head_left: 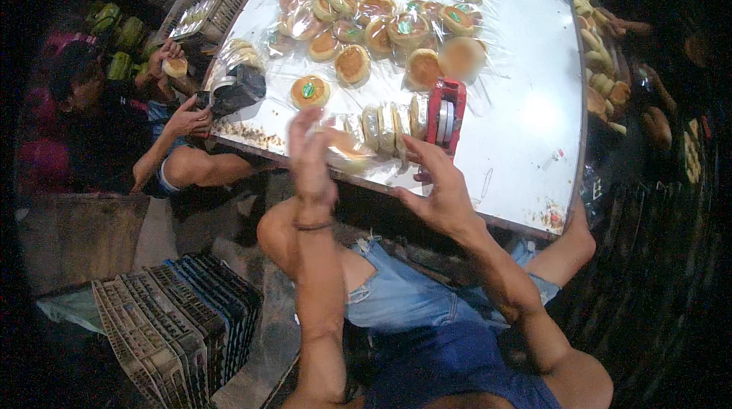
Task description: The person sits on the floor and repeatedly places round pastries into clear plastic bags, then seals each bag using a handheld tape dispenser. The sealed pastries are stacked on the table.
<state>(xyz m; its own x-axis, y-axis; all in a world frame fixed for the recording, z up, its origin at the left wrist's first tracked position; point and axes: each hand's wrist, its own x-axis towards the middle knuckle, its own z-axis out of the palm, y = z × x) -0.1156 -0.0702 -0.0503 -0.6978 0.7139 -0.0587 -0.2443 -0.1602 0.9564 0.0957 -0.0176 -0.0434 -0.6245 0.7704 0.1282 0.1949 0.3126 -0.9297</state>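
My left hand (310,160) is raised at the table's front edge, blurred by motion. Beside its fingers lies a blurred bun (349,151) in clear plastic; whether the fingers grip it I cannot tell. Wrapped buns (386,126) stand on edge in a short row, leaning toward a red tape dispenser (448,117). My right hand (440,189) is at the near side of that row, thumb and fingers spread, with nothing visible in it. Just behind my left hand, a flat wrapped bun (309,91) bears a green label.
Many loose wrapped buns (372,26) cover the far part of the white table (523,140). At left, a person (103,117) holds a bun near a black tape dispenser (243,86). Stacked plastic crates (177,317) stand at lower left. More buns (600,66) lie beyond the right edge.
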